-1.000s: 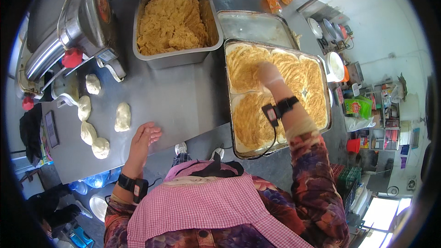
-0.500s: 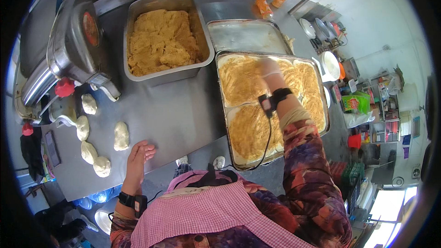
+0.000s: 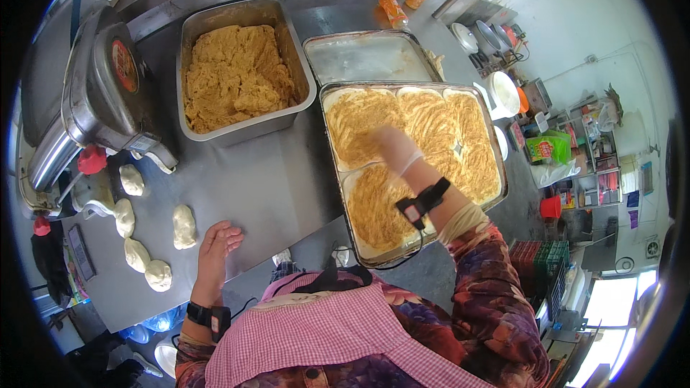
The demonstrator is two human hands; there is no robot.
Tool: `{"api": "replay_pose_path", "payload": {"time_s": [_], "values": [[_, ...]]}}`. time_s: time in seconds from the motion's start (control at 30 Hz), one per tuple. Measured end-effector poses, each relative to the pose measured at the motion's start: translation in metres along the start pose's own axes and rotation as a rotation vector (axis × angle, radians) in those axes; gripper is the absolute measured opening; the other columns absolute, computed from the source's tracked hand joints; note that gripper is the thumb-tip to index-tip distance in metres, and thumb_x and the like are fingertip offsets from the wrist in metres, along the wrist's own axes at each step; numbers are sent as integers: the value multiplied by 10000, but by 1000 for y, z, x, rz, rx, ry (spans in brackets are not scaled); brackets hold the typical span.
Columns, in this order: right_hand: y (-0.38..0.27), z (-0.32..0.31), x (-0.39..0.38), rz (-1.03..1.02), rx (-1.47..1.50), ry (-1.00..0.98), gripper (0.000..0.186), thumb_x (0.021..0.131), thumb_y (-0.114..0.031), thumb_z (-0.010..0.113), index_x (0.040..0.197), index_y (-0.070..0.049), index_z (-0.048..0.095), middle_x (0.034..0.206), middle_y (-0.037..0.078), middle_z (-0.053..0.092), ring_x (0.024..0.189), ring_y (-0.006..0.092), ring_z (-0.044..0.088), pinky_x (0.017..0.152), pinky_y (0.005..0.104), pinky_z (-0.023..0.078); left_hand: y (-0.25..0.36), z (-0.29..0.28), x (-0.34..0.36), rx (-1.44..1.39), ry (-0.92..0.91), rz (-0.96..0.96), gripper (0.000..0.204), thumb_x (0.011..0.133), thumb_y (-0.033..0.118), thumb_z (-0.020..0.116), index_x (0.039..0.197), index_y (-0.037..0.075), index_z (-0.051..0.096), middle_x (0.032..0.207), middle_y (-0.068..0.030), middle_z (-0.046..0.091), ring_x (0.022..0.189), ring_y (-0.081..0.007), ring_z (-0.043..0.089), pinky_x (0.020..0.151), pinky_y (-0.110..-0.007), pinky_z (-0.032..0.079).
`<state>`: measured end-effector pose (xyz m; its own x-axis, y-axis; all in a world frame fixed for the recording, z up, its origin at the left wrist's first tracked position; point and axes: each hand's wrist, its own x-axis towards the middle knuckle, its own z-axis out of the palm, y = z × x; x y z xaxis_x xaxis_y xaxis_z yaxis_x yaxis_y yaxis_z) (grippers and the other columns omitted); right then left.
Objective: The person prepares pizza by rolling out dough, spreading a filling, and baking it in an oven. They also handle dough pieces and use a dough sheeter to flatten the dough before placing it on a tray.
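My right hand [image 3: 394,147], in a clear glove and blurred, is low over flattened dough sheets [image 3: 463,171] coated with brown paste, in a large metal tray [image 3: 503,183]; its fingertips are indistinct. My left hand [image 3: 218,248] rests at the front edge of the steel table [image 3: 251,179], holding nothing, fingers slightly curled and apart. Near it lie several pale dough pieces [image 3: 183,227]. A deep steel pan [image 3: 305,86] of thick brown paste [image 3: 233,72] stands behind, left of the tray.
A metal machine [image 3: 93,79] with red knobs occupies the left. Behind the coated tray is a second tray [image 3: 359,57], with bottles [image 3: 394,11] beyond. White containers [image 3: 503,93] stand to the right; crates [image 3: 539,262] and shelves are farther off.
My right hand has moved left and toward me across the coated dough. My left hand has shifted slightly lower in view, along with the scene as the camera moved.
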<state>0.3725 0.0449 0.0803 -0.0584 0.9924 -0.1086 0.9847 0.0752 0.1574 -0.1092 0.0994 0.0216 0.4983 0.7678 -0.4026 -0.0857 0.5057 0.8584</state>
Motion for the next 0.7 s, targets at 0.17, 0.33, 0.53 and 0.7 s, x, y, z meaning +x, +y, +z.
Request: {"api": "replay_pose_path", "payload": {"time_s": [0.17,0.33,0.53,0.7], "values": [[75,-15,-42,701,157,-197,274,740,-231,701,997,-134,702,938,134,685,854,279,658,773,357,516,2,-12,0,23,-4,21,318,984,249,467,1210,27,498,1046,-98,622,971,-193,609,867,-310,477],[24,-98,-16,679,912,149,307,833,-297,663,1019,-54,690,956,124,683,830,174,650,730,291,509,4,-21,-2,-3,-9,-39,293,983,223,467,1195,24,503,1048,-103,619,967,-198,611,864,-315,486],[-102,-195,62,290,1507,152,463,922,-355,581,1194,20,580,1127,92,607,976,166,587,858,290,458,5,-30,-5,-22,-45,19,288,983,202,460,1206,24,499,1052,-102,619,981,-205,609,878,-322,480],[-146,-176,157,187,1251,22,509,965,-390,450,1291,-3,509,1288,153,538,1120,259,550,998,332,382,12,-48,-21,-65,-4,1,300,987,203,469,1210,5,500,1060,-101,618,995,-192,601,878,-305,473]]}}
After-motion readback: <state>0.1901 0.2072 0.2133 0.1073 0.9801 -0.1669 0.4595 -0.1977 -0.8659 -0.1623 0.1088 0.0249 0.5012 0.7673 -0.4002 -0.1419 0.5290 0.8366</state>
